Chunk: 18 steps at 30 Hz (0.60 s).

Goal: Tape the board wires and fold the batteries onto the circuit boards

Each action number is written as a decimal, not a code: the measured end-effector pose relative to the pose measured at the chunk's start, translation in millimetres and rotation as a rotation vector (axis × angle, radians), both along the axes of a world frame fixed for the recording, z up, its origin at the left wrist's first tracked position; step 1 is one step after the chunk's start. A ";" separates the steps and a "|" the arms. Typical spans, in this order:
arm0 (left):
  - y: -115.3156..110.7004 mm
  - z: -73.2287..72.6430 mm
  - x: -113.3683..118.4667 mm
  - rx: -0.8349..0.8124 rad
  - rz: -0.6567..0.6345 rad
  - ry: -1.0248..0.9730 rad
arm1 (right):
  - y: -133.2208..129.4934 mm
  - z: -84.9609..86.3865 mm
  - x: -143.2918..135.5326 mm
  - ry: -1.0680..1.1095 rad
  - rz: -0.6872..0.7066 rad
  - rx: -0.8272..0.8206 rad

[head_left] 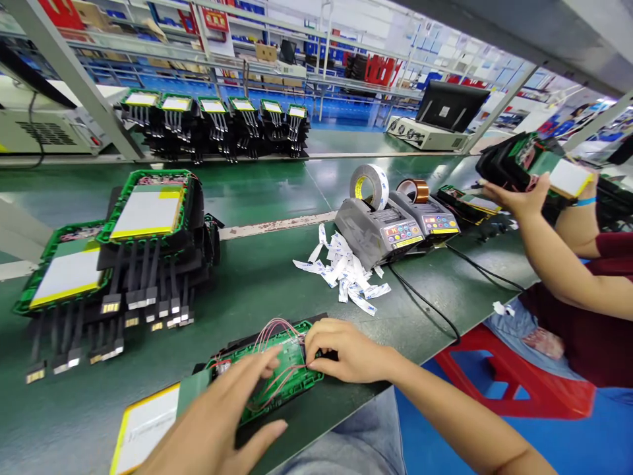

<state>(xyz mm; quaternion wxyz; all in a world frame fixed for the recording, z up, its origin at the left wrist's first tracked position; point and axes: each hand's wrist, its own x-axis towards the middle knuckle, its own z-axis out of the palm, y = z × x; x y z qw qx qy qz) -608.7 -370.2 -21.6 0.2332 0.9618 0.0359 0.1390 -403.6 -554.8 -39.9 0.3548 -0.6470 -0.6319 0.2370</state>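
Observation:
On the bench before me lies a green plastic housing [310, 381] in a black cover. Thin pink and red wires [271, 324] arch up and run across it. A white flat battery pack [148, 422] with yellow tape edges lies off its left end, partly hidden by my hand. My left hand [217, 409] hovers over the housing's left part, fingers spread, holding nothing that I can see. At the right end, thumb and forefinger of my right hand [346, 349] pinch a red wire near the housing's inner edge.
Stacks of similar green units [148, 204] with hanging black cables stand left, more units [212, 105] behind. Two tape dispensers [380, 227] stand right of centre beside scattered white tape strips [346, 267]. Black power cords [428, 303] cross the bench. A co-worker's hands [527, 198] hold stacked units.

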 end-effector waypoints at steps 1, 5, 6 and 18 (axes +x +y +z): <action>-7.7 -0.9 5.9 -0.032 -0.049 0.040 | 0.6 -0.1 0.4 -0.034 0.017 -0.011; 3.6 -6.8 13.9 -0.159 -0.032 0.122 | 1.7 -2.7 1.9 -0.042 -0.033 -0.048; 12.8 -9.7 9.8 -0.164 -0.008 0.119 | 1.9 -4.1 2.7 -0.017 -0.050 -0.046; -1.4 -18.5 -8.4 -0.039 0.118 0.291 | 4.2 7.0 26.5 -0.287 0.337 -0.027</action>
